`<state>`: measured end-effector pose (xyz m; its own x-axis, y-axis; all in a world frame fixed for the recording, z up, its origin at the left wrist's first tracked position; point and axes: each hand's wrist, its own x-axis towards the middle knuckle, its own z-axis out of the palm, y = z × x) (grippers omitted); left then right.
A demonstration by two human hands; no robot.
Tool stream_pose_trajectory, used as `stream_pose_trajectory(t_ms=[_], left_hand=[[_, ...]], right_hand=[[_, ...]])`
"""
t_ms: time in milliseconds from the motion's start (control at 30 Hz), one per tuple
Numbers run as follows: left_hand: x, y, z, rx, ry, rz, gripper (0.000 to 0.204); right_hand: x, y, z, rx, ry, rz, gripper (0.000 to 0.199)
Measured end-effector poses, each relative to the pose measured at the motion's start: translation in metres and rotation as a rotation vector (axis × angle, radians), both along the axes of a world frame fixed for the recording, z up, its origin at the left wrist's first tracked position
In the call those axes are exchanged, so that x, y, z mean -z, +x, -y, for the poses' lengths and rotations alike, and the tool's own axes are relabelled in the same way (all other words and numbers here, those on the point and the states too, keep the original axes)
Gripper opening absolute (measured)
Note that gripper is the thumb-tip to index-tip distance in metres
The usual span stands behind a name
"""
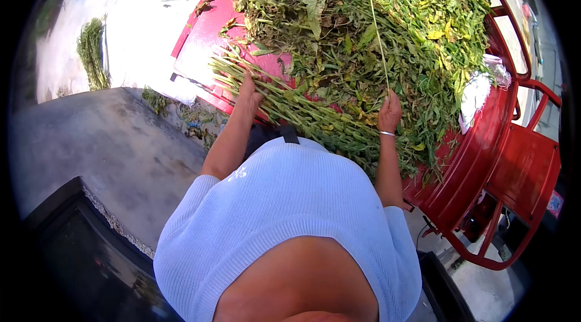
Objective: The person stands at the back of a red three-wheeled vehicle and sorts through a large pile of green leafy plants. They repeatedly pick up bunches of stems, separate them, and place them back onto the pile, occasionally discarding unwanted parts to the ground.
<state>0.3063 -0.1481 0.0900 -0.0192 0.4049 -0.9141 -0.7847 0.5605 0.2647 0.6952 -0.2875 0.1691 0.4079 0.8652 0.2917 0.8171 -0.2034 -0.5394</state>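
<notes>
1. Right hand (pixel 390 111) pinches one long stalk (pixel 377 32) over the red cart bed (pixel 218 19).
2. Left hand (pixel 249 93) touches one stem bundle (pixel 293 104) on the bed's near side; its grip, I cannot tell.
3. One leafy heap (pixel 339 26) lies mid-bed.

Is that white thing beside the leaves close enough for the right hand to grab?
Probably yes: only leafy stalks lie between the right hand and the white thing, but the hand seems to hold a long stem, which might need dropping.

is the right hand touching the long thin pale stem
Touching: the head view shows the right hand holding the long thin pale stem at its near end.
</notes>
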Motion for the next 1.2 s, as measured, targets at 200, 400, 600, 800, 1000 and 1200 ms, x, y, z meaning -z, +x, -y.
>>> stream_pose_trajectory(t_ms=[200,400,600,800,1000,1200], left_hand=[[0.038,-0.017,-0.003,0.091,-0.095,-0.025,0.048],[0.028,-0.014,-0.005,0.117,-0.079,-0.041,0.052],[0.016,-0.01,-0.002,0.059,0.037,0.085,0.039],[0.056,-0.022,-0.008,0.231,0.002,0.064,0.018],[0.076,-0.027,-0.018,0.211,-0.04,0.117,0.032],[0.124,-0.067,-0.017,0.391,0.078,0.129,0.045]], right_hand=[[-0.028,-0.096,0.049,-0.491,-0.347,-0.029,0.029],[0.014,-0.117,0.075,-0.369,-0.488,0.094,0.031],[0.024,-0.134,0.071,-0.459,-0.316,-0.097,0.03],[0.028,-0.148,0.061,-0.395,-0.53,0.111,0.03],[-0.008,-0.15,0.096,-0.37,-0.546,0.016,0.071],[0.041,-0.155,0.119,-0.105,-0.489,0.278,0.056]])
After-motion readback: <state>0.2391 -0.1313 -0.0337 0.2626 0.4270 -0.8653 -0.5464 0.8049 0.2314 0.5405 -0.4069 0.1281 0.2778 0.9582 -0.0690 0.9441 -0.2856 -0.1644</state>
